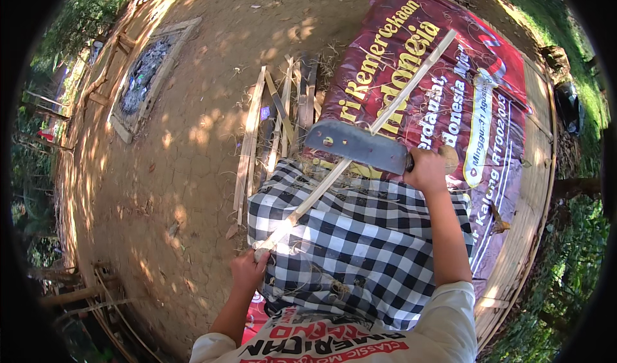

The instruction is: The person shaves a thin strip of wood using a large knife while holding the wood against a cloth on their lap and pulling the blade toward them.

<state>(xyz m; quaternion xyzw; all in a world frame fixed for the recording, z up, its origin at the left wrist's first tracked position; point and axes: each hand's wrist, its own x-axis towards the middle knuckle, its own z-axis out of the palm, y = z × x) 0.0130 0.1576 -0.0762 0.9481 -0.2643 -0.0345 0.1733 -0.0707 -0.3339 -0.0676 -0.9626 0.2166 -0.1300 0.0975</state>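
Observation:
My left hand (pixel 247 270) is closed round the near end of a long, pale bamboo strip (pixel 315 191), which slants away up to the right. In my right hand (pixel 427 170) is the handle of a broad cleaver (pixel 357 146) with a dark, wide blade and a few holes near its tip. The blade lies across the strip around its middle and hides a short part of it. Whether the edge bites into the strip, I cannot tell. Beneath them, a black-and-white checked cloth (pixel 360 234) covers my lap, with thin curled shavings on it.
Several split wood strips (pixel 252 138) lie on the paved ground ahead, left of a red printed banner (pixel 379 51). The banner covers a bamboo platform (pixel 528 189) on the right. A framed pit of ash and litter (pixel 138 83) sits far left, near a bamboo rail (pixel 96 99).

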